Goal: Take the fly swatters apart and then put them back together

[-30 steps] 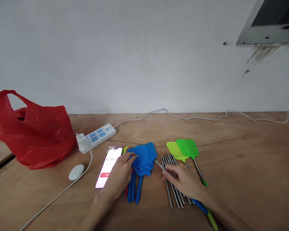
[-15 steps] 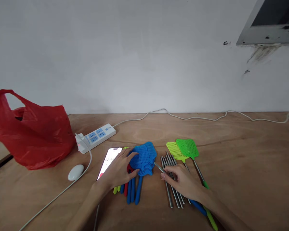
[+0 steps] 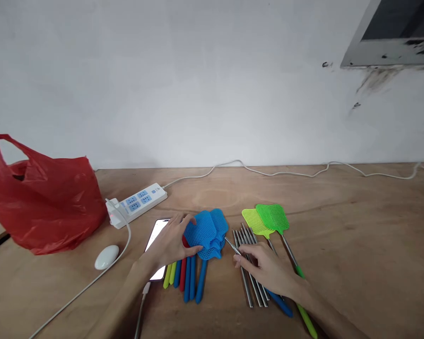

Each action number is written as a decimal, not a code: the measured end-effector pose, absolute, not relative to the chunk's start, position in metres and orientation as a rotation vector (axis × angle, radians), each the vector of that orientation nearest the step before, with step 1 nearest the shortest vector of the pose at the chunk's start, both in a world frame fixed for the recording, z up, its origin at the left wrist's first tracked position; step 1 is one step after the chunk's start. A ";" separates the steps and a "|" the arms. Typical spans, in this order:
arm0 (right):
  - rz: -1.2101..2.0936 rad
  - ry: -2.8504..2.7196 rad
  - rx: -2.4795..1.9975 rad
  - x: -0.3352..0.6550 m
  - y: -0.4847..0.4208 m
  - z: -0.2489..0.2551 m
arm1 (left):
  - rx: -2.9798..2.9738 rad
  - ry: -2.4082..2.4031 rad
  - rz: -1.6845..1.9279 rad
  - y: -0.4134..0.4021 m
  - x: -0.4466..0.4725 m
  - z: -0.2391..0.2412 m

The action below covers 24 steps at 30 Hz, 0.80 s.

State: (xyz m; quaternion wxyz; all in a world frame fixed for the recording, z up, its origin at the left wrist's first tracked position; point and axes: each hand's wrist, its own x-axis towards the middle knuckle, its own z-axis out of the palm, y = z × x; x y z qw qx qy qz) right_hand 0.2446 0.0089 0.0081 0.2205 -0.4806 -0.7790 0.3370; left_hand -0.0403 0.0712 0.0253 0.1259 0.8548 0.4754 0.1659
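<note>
At a plywood table [image 3: 356, 245] set against a white wall, my hands work well apart, each on its own pile. My left hand [image 3: 169, 245] closes on the left edge of a stack of blue fly swatters [image 3: 208, 228], fingers over the mesh heads and thumb pressed to their near edge. The stack's handles [image 3: 185, 280], yellow-green, blue and red, fan out toward me on the wood. My right hand [image 3: 266, 269] lies over a row of metal rods [image 3: 248, 292] and pinches one metal rod [image 3: 230, 244] at a slant. The rod's far tip points at the blue heads and sits just beside them; I cannot tell whether it touches them. Two green fly swatters [image 3: 266, 217] lie just beyond the rods, their heads overlapping and their shafts running back under my right wrist. A phone [image 3: 154, 231] with a lit screen lies partly under my left hand. Farther left are a white power strip [image 3: 138, 200], a white oval device [image 3: 106, 256] and a red plastic bag [image 3: 45, 202]. A white cable [image 3: 286, 173] runs along the foot of the wall.
</note>
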 end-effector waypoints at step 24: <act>1.125 -1.969 -1.256 0.247 0.009 0.004 | 2.061 1.420 0.984 0.053 -0.008 0.026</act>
